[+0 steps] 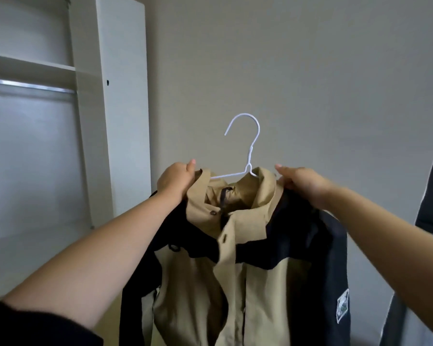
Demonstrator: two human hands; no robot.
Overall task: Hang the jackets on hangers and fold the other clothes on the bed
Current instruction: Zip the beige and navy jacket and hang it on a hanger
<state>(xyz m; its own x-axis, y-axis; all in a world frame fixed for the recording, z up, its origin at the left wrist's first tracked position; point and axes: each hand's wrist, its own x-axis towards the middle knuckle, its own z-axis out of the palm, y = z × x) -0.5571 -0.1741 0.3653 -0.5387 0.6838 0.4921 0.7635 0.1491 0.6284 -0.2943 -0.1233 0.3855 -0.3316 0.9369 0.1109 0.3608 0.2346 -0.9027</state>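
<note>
Jacket (235,270) sits on hanger (251,152), held aloft right of the wardrobe (120,96), left hand (176,181) and right hand (303,182) fingers curled round its shoulders; I'd keep both level and swing it onto the rail (30,86).

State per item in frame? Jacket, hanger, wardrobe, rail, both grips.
jacket: on the hanger, held up in the air.
hanger: inside the jacket's shoulders, hook free, hooked on nothing.
wardrobe: open, inside showing.
rail: hanger not yet on it.
left grip: hand holds the jacket's shoulder on its side.
right grip: hand holds the other shoulder.
</note>
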